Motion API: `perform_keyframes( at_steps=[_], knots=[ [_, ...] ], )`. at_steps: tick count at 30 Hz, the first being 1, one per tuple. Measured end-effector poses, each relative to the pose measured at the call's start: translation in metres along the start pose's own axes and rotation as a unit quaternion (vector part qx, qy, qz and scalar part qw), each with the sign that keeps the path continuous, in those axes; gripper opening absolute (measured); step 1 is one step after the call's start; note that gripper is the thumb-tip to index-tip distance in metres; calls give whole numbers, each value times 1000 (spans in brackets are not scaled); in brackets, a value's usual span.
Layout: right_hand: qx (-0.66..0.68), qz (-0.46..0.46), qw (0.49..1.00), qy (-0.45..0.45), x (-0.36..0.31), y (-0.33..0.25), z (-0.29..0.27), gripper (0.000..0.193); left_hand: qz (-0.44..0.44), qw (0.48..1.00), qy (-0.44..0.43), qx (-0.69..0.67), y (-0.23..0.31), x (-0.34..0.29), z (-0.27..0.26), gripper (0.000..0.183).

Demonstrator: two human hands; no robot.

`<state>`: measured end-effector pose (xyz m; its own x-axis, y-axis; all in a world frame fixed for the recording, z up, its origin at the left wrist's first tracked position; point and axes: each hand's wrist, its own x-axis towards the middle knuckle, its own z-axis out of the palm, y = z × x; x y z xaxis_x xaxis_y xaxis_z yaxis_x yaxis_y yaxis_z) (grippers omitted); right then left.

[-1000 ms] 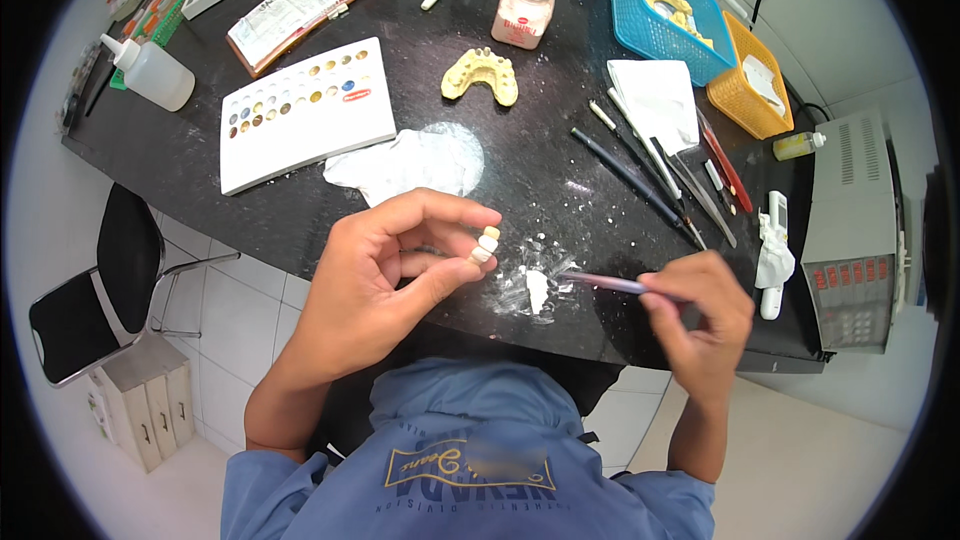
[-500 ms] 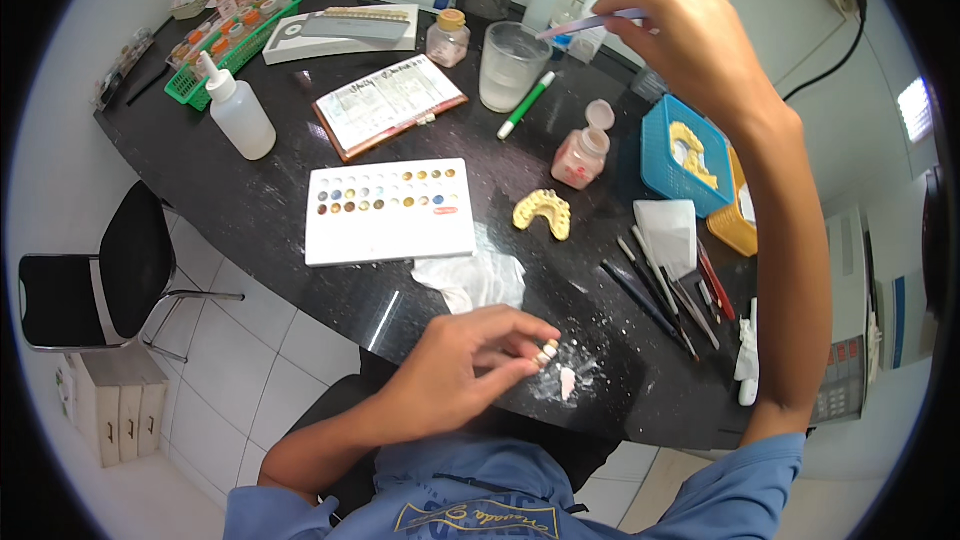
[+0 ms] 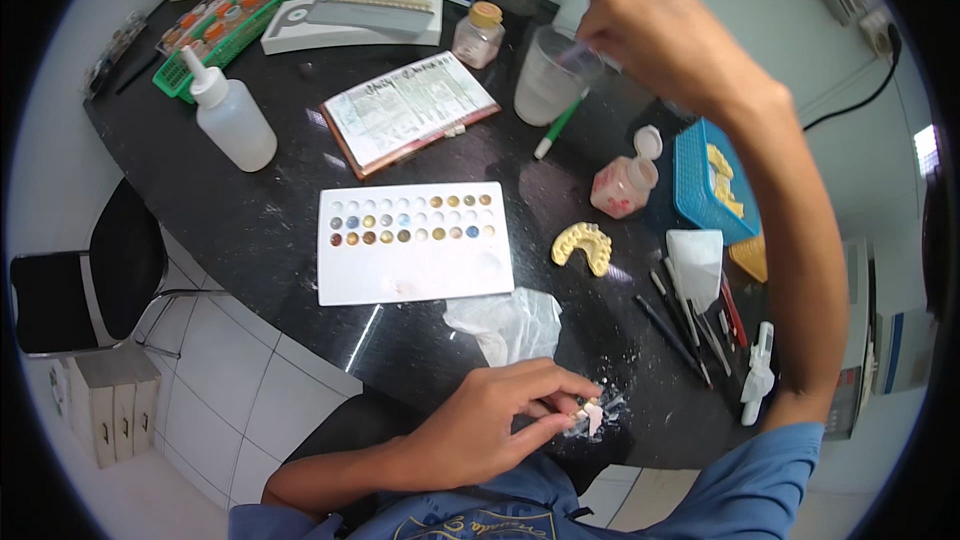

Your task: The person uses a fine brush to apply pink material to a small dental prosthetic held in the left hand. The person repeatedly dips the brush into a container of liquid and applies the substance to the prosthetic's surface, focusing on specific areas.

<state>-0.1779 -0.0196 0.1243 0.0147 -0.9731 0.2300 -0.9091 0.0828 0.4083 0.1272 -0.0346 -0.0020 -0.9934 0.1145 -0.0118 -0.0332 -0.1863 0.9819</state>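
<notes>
My right hand [image 3: 645,30] is raised over a clear cup of cloudy water [image 3: 542,90] at the back. Its fingers pinch a slim purple-handled tool [image 3: 573,53], whose lower end reaches down into the cup; the tip is hard to make out. Near the front edge of the table my left hand [image 3: 500,410] pinches a small tooth-coloured dental piece [image 3: 577,417] between thumb and fingertips. Right beside it lie a pale pink lump [image 3: 595,425] and scattered white powder [image 3: 614,402]. A yellow dental cast [image 3: 584,245] sits farther back, curved like an arch.
A white palette [image 3: 410,275] with coloured wells, a crumpled tissue [image 3: 510,325] and a clipboard [image 3: 405,110] lie leftward. Toward the right are an open pink-powder jar [image 3: 622,188], a blue basket [image 3: 695,195] and several slim tools [image 3: 690,325]. A squeeze bottle [image 3: 238,125] stands far left.
The purple-handled tool has gone from above the cup's rim down into it, as my right hand lowered. My left hand, with the dental piece, now sits closer to the pink lump. The view has shifted.
</notes>
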Motion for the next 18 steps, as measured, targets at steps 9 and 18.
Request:
perform_keyframes(
  at_steps=[9,18],
  knots=[
    [197,203,958,46,-177,-103,-118,20,-12,999,36,-23,-2,3,10,31],
    [408,359,834,91,-288,-215,-50,37,20,991,129,-8,-8,-6,19,31]
  ],
)
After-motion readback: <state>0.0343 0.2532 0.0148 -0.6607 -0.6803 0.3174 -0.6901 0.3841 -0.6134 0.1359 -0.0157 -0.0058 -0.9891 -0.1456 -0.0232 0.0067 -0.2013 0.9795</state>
